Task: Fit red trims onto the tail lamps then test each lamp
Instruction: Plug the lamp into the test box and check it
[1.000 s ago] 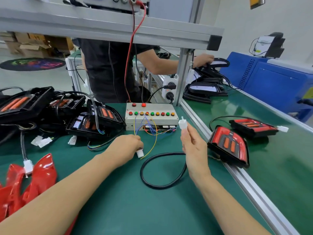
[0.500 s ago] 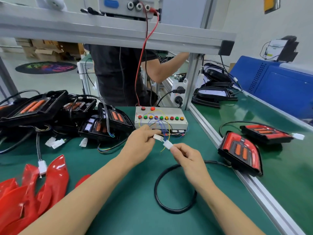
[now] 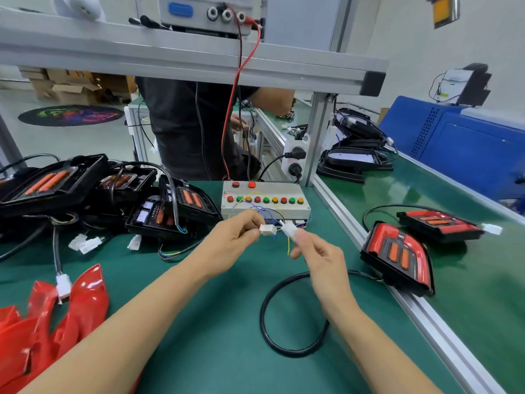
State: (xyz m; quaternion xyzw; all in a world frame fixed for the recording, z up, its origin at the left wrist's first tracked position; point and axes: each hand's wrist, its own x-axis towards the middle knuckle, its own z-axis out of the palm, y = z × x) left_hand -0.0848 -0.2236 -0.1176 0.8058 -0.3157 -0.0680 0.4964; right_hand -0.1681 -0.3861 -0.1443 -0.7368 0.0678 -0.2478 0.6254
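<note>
My left hand (image 3: pixel 231 240) pinches a white connector (image 3: pixel 268 230) on thin coloured wires that run to the test box (image 3: pixel 265 199) with its row of coloured buttons. My right hand (image 3: pixel 318 257) pinches the white plug (image 3: pixel 289 229) on the end of a black cable (image 3: pixel 284 322). The two connectors sit face to face, a small gap apart. That cable loops over the green mat to a tail lamp with a red trim (image 3: pixel 397 255) leaning on the aluminium rail. Loose red trims (image 3: pixel 51 317) lie at the lower left.
A heap of black tail lamps (image 3: pixel 113 194) with dangling cables fills the left. A second trimmed lamp (image 3: pixel 439 224) lies beyond the rail (image 3: pixel 412 302) on the right bench. A person in dark clothes stands behind the frame. A blue machine (image 3: pixel 468 155) is at the far right.
Both hands rose from the mat and came together in front of the test box. The right hand swung its plug down from upright to face the left hand's connector.
</note>
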